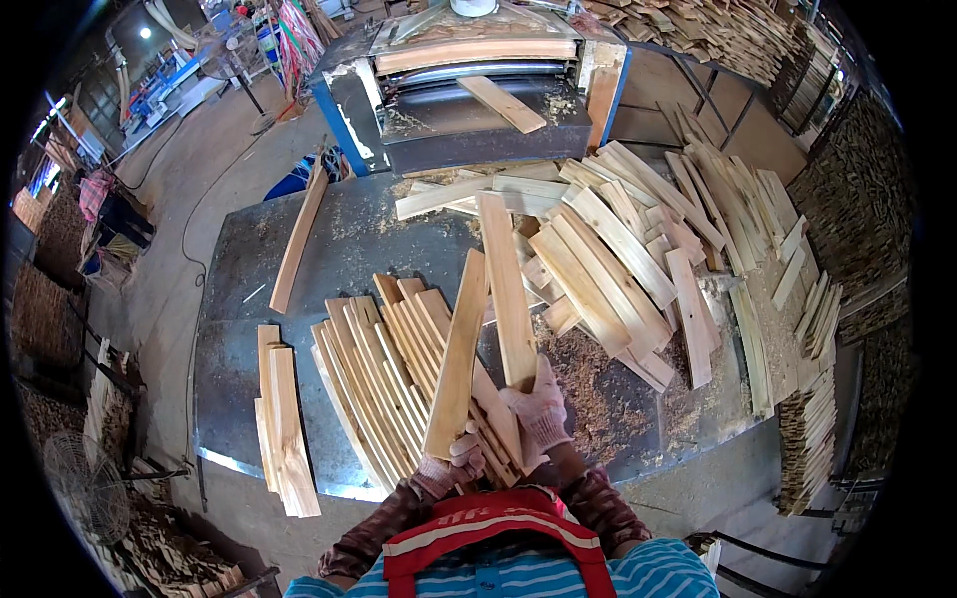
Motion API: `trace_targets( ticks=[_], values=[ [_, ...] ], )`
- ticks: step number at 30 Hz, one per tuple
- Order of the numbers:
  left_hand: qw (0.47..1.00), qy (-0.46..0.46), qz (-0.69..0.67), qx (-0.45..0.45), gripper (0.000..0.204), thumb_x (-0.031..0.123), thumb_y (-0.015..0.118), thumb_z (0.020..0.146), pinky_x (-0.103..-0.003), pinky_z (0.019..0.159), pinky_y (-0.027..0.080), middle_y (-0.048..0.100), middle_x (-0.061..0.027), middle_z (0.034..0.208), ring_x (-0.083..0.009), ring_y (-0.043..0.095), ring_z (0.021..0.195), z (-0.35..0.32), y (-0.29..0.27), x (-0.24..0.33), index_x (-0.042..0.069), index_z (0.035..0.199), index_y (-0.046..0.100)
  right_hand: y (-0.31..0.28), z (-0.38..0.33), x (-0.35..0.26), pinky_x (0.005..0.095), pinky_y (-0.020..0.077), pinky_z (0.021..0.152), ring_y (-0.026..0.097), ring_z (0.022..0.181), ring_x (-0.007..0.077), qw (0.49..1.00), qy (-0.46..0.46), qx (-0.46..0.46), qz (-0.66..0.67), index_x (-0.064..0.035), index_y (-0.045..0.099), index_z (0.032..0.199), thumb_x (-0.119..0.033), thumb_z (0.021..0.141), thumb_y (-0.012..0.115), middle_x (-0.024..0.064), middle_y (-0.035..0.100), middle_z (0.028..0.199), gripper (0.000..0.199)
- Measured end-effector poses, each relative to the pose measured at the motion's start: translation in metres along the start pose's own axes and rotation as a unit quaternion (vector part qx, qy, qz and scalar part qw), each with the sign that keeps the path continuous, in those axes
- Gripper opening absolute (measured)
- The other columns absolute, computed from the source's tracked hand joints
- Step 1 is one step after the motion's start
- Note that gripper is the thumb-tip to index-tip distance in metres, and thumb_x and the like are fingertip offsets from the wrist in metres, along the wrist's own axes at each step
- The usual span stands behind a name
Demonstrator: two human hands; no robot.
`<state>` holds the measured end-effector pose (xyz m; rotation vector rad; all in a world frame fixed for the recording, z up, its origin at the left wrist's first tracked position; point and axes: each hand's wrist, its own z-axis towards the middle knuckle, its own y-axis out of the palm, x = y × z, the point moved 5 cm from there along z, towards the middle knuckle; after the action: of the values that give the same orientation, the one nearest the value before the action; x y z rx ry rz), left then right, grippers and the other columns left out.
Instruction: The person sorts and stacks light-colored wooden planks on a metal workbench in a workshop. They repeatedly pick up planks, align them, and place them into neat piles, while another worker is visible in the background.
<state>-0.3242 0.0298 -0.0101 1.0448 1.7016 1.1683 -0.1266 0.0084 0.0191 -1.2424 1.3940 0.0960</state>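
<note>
Left hand [461,453], gloved, is clamped on the near end of a pale wooden slat [458,354], whose long axis runs toward 12 o'clock, tilted slightly to 1. Right hand [538,411], also gloved, grips the near end of a second slat [506,284], just beside it at 3 o'clock and leaning toward 11. Both slats rise over the fanned stack [389,384] on the metal surface [239,299]; a loose heap of slats [638,249] lies at 2 o'clock.

No packages, labels, signs or screens (only bare timber).
</note>
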Motion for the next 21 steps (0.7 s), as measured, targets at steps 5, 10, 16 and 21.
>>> trace_targets(
  ticks=[5,10,16,21],
  values=[
    [0.999,-0.015,-0.004,-0.031,0.053,0.046,0.037,0.100,-0.029,0.058,0.040,0.048,-0.0017,0.060,-0.0152,0.038,0.046,-0.005,-0.007,-0.002,-0.001,0.115,0.058,0.018,0.007,-0.009,0.0452,0.0454,0.104,0.053,0.125,0.0423,0.999,-0.034,-0.024,-0.011,-0.0037,0.026,0.152,-0.050,0.071,0.079,0.0279,0.050,0.140,0.107],
    [0.943,-0.011,0.322,0.086,0.053,0.041,0.054,0.097,-0.038,0.073,0.051,0.063,-0.0074,0.086,-0.0212,0.059,0.072,-0.015,-0.031,-0.003,0.000,0.131,0.053,0.019,0.004,-0.004,0.0450,0.0462,0.103,0.053,0.125,0.0428,0.999,-0.023,-0.031,-0.038,-0.0009,0.026,0.152,-0.049,0.073,0.079,0.0286,0.050,0.140,0.107],
    [0.892,-0.113,0.388,0.203,0.063,0.043,0.065,0.095,-0.040,0.094,0.053,0.066,-0.0097,0.118,-0.0245,0.064,0.110,-0.018,-0.049,0.024,0.004,0.141,0.047,0.008,-0.019,-0.025,0.0438,0.0450,0.104,0.051,0.127,0.0412,0.991,0.025,-0.113,-0.061,0.0001,0.025,0.152,-0.045,0.074,0.080,0.0284,0.048,0.141,0.106],
    [0.887,0.069,0.416,0.190,0.066,0.040,0.063,0.095,-0.037,0.093,0.052,0.064,-0.0089,0.122,-0.0194,0.064,0.107,0.024,0.021,0.046,0.003,0.146,0.044,0.040,-0.040,-0.023,0.0467,0.0494,0.096,0.059,0.112,0.0448,0.988,-0.095,-0.118,0.021,0.0000,0.032,0.147,-0.036,0.082,0.074,0.0265,0.058,0.124,0.085]
  ],
)
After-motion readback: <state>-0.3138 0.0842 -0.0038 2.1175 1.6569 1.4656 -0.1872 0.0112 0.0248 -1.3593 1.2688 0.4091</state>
